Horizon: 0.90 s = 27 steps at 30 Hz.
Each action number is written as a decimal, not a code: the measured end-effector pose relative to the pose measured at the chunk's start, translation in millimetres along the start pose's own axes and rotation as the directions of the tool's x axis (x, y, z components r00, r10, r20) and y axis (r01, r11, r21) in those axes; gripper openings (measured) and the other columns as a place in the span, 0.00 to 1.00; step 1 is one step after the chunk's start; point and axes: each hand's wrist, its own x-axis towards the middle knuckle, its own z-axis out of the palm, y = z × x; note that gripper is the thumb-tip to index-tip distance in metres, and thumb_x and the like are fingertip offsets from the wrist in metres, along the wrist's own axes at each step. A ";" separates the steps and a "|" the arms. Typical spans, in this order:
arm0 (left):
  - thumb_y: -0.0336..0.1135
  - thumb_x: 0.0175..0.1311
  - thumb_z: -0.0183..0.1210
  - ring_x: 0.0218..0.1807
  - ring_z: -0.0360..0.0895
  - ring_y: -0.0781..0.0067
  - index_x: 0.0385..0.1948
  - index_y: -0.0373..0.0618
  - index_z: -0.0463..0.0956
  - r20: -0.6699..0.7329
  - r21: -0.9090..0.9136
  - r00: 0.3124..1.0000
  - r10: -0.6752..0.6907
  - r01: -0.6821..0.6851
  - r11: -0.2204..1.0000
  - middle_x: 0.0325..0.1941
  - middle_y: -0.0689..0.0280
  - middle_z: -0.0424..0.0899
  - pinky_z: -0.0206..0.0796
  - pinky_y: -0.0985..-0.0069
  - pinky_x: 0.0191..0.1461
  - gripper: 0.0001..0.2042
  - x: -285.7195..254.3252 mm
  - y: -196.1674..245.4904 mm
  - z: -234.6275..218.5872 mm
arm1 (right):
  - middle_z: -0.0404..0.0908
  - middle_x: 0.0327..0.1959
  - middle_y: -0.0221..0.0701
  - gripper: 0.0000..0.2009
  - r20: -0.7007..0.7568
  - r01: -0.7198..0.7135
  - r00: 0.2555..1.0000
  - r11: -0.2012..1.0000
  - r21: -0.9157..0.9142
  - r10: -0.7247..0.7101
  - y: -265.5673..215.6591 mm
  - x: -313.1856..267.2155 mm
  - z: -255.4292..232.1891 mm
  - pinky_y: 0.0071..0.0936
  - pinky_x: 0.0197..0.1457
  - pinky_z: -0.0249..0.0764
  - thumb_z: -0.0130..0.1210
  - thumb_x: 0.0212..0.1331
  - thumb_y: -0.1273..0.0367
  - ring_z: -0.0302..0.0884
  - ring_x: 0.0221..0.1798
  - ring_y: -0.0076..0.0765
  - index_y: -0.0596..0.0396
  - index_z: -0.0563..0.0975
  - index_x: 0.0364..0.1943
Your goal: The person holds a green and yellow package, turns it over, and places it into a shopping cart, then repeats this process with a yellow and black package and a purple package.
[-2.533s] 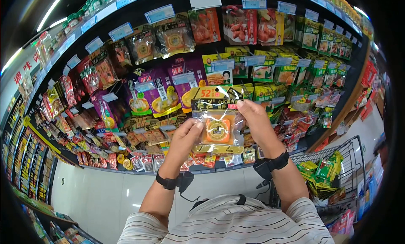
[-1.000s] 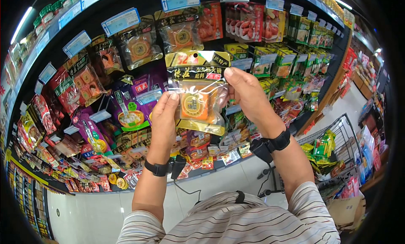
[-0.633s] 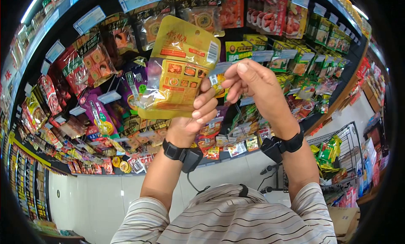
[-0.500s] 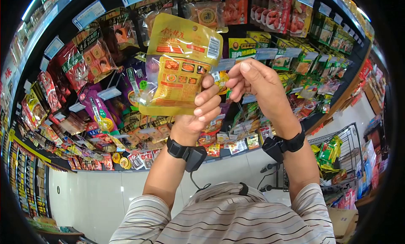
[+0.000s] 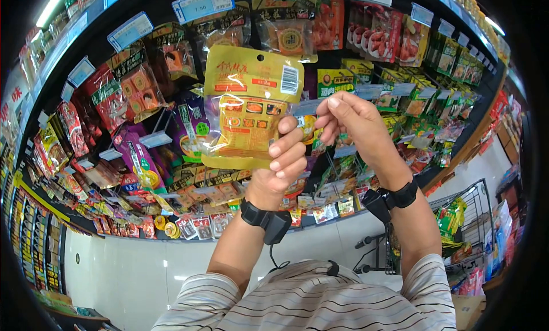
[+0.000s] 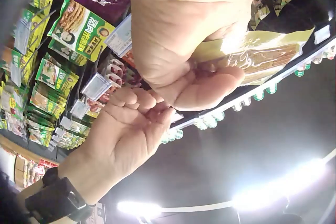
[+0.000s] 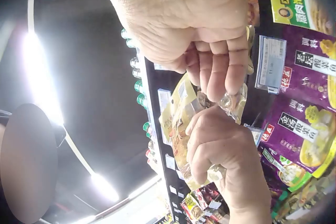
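Observation:
In the head view a golden packet of hotpot seasoning (image 5: 246,108) hangs upright before the shelf, its printed back with small food pictures and a barcode facing me. My left hand (image 5: 280,159) grips its lower right edge, several fingers lying over the back; the thumb is hidden there. In the left wrist view the packet (image 6: 257,58) appears nearly edge-on beyond the hand. Just right of the packet, my right hand (image 5: 357,125) is raised with loosely curled fingers and nothing in them. The right wrist view shows this hand (image 7: 184,24) close by the left hand (image 7: 226,150).
Behind the packet, hooks carry similar hotpot seasoning packets (image 5: 289,36), purple pouches (image 5: 137,159) and green-yellow packets (image 5: 337,82). Price tags (image 5: 203,6) jut out from the shelf. A wire shopping cart (image 5: 480,211) holding green and yellow packets stands at right.
Both hands first held the packet front side up. It was then turned to its back, and the right hand let go. Lately the packet has straightened and sunk slightly in view.

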 end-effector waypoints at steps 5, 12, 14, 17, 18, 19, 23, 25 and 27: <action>0.32 0.74 0.44 0.17 0.70 0.71 0.37 0.43 0.66 0.035 -0.073 0.999 -0.009 0.012 0.997 0.22 0.62 0.73 0.62 0.76 0.18 0.06 3.0 -6.5 0.4 | 0.83 0.34 0.31 0.15 0.031 -0.014 0.999 1.000 -0.005 0.014 -5.0 1.8 -1.3 0.21 0.36 0.78 0.48 0.73 0.59 0.81 0.31 0.22 0.59 0.77 0.42; 0.32 0.75 0.42 0.16 0.70 0.72 0.36 0.42 0.66 0.085 -0.102 0.995 -0.054 0.062 0.993 0.20 0.63 0.74 0.63 0.77 0.16 0.07 2.3 -22.2 4.3 | 0.81 0.36 0.25 0.13 0.050 0.120 0.991 0.993 0.006 -0.120 -22.7 -1.7 28.4 0.21 0.47 0.73 0.56 0.69 0.61 0.76 0.40 0.19 0.58 0.78 0.42; 0.32 0.75 0.43 0.16 0.71 0.72 0.36 0.42 0.66 0.089 -0.107 0.995 -0.048 0.057 0.993 0.20 0.63 0.74 0.63 0.78 0.16 0.07 0.6 -26.1 4.9 | 0.79 0.34 0.20 0.11 0.081 0.134 0.988 0.991 -0.020 -0.132 -22.9 0.3 29.5 0.17 0.44 0.70 0.58 0.68 0.63 0.72 0.38 0.13 0.57 0.78 0.40; 0.32 0.75 0.43 0.16 0.71 0.72 0.36 0.42 0.67 0.114 -0.097 0.991 -0.067 0.078 0.992 0.20 0.63 0.74 0.63 0.78 0.16 0.06 -2.2 -29.2 5.4 | 0.77 0.32 0.18 0.10 0.067 0.164 0.985 0.985 -0.057 -0.161 -21.9 0.5 31.9 0.16 0.42 0.69 0.58 0.68 0.63 0.69 0.37 0.11 0.57 0.79 0.36; 0.32 0.75 0.44 0.17 0.70 0.73 0.37 0.41 0.66 0.137 -0.095 0.988 -0.068 0.081 0.992 0.21 0.63 0.74 0.64 0.78 0.17 0.06 -3.6 -29.7 4.3 | 0.77 0.31 0.17 0.10 0.064 0.164 0.985 0.985 -0.058 -0.160 -22.8 -0.9 34.1 0.16 0.41 0.69 0.58 0.68 0.63 0.68 0.37 0.11 0.57 0.79 0.35; 0.33 0.75 0.46 0.17 0.70 0.73 0.38 0.41 0.66 0.161 -0.094 0.985 -0.068 0.084 0.992 0.21 0.64 0.73 0.65 0.77 0.18 0.06 -5.4 -29.8 2.1 | 0.76 0.31 0.17 0.11 0.062 0.163 0.985 0.985 -0.058 -0.159 -24.5 -2.9 36.8 0.16 0.40 0.68 0.58 0.68 0.63 0.68 0.37 0.10 0.57 0.79 0.35; 0.34 0.75 0.47 0.17 0.69 0.74 0.38 0.40 0.66 0.188 -0.081 0.977 -0.096 0.113 0.990 0.22 0.64 0.73 0.65 0.77 0.19 0.07 -9.1 -28.2 2.3 | 0.75 0.30 0.16 0.11 0.047 0.158 0.987 0.985 -0.066 -0.155 -22.6 -6.5 40.6 0.15 0.39 0.68 0.58 0.68 0.63 0.67 0.36 0.10 0.57 0.78 0.34; 0.35 0.75 0.47 0.17 0.68 0.74 0.38 0.40 0.66 0.180 -0.075 0.979 -0.098 0.113 0.991 0.22 0.64 0.73 0.64 0.77 0.18 0.08 -10.4 -28.6 4.0 | 0.75 0.30 0.16 0.11 0.046 0.176 0.984 0.982 -0.067 -0.173 -23.2 -7.5 43.2 0.14 0.38 0.67 0.58 0.68 0.63 0.66 0.36 0.10 0.57 0.78 0.34; 0.34 0.75 0.46 0.17 0.69 0.74 0.37 0.40 0.66 0.147 -0.070 0.985 -0.090 0.101 0.992 0.21 0.64 0.73 0.64 0.78 0.17 0.08 -11.3 -30.3 8.1 | 0.75 0.29 0.16 0.11 0.045 0.183 0.983 0.980 -0.074 -0.180 -22.4 -7.8 43.9 0.14 0.38 0.67 0.58 0.68 0.63 0.66 0.35 0.10 0.57 0.78 0.34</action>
